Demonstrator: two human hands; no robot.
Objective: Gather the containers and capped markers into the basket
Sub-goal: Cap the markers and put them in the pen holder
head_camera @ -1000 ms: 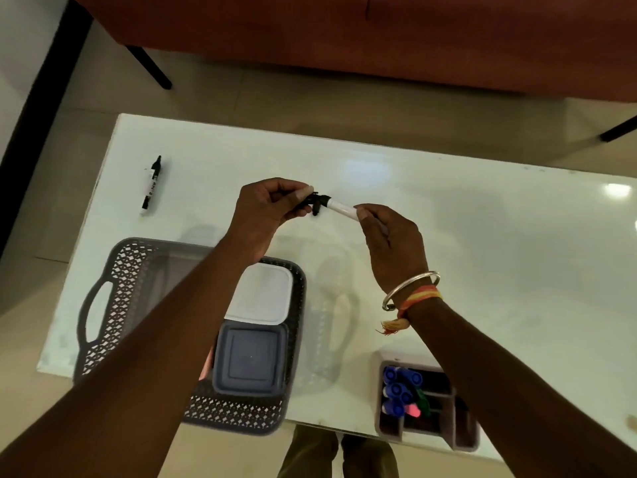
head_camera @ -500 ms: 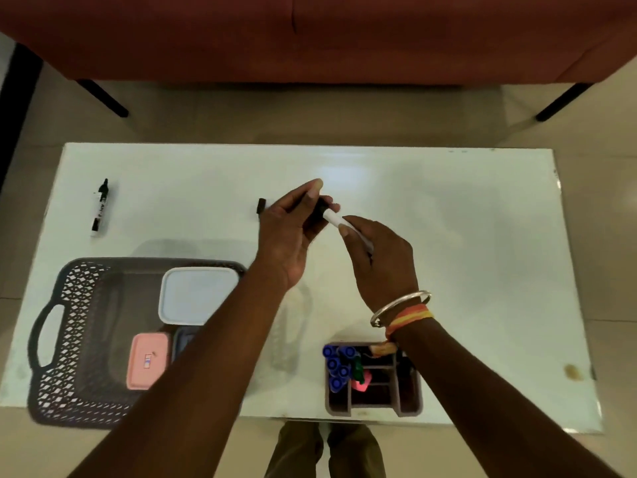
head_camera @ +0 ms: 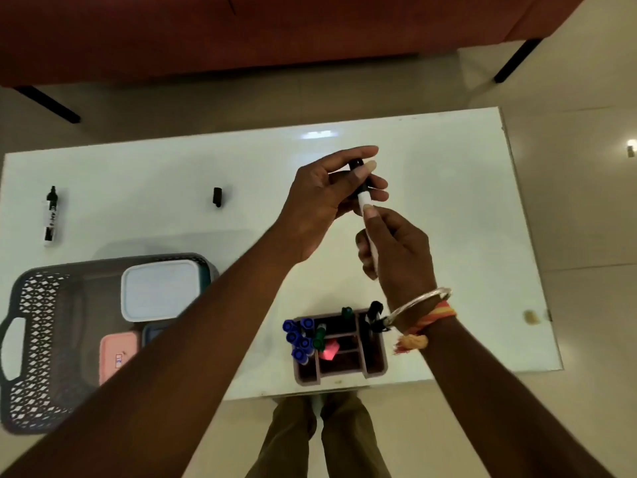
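while both hands grip marker point(head_camera: 364, 201), its label unreadable.

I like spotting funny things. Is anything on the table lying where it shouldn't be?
Yes: a small black cap lies alone on the white table, apart from any marker. Farther left, a marker lies outside the basket, with no cap on its tip.

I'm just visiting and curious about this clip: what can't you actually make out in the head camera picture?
- Marker tip: the left hand covers it, so capped or not is unclear.
- Grey container in the basket: mostly behind the left forearm.
- Print on the marker on the table: too small.
- Label on the pink container: too small.
- Organizer far corner: hidden by the right hand's wrist.
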